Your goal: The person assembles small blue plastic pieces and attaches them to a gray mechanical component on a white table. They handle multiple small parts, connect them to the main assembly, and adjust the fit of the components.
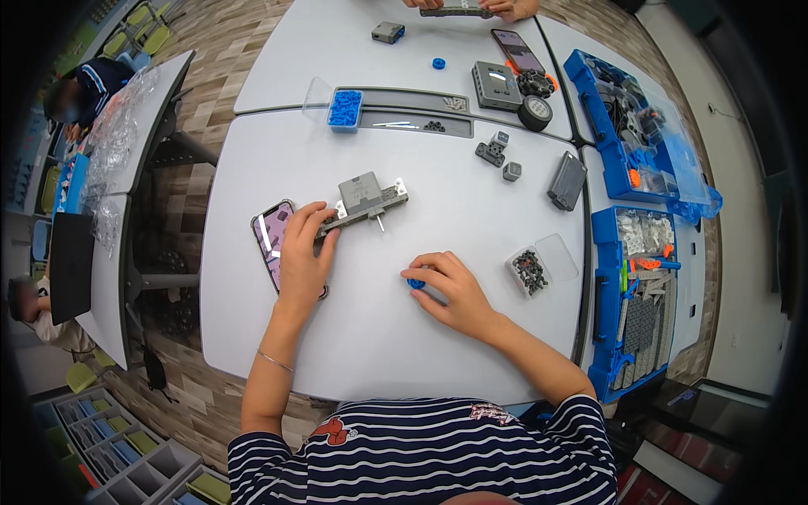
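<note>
My left hand (303, 259) is closed around the near left end of a grey building-kit assembly. It has a boxy motor (362, 190) fixed on a long grey beam, white corner pieces and a thin light shaft (380, 224) pointing toward me. Under and beside that hand lies a phone (271, 238) in a clear case, partly covered. To the right, my right hand (457, 295) pinches a small round blue piece (415, 284) at the tabletop, with the fingers hiding much of it. The blue piece and the assembly are apart.
Beyond the assembly stand a box of blue pins (345, 109) and a grey parts tray (400, 99). Small grey blocks (491, 151), a dark grey battery-like block (567, 181) and a box of dark connectors (528, 273) lie right. Blue kit cases (602, 370) flank the table; another person's hands (507, 8) work opposite.
</note>
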The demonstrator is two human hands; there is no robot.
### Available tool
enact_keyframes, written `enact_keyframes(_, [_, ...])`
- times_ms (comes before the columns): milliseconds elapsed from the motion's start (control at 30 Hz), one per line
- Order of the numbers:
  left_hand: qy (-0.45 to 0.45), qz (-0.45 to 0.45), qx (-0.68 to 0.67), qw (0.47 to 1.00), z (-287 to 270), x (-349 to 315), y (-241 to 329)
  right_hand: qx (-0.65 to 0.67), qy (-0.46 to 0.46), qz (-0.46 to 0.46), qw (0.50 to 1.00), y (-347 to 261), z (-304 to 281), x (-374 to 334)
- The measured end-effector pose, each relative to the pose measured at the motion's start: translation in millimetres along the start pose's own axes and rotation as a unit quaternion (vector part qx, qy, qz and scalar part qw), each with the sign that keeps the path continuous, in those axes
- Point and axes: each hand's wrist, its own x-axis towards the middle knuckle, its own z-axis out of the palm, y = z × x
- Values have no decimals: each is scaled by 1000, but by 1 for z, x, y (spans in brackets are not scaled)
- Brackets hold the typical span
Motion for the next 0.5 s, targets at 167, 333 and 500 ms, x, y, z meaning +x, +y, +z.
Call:
enact_keyframes(167, [-4, -4, -2, 1000, 0, 0, 0, -5, -1, -3, 1000, 0, 0, 0])
enact_keyframes(333, [-4, -3, 6, 1000, 0, 1, 2, -3, 1, -7, 1000, 0, 0, 0])
enact_keyframes(500, [-8, -5, 2, 1000, -1, 0, 2, -3, -2, 2, 1000, 0, 0, 0])
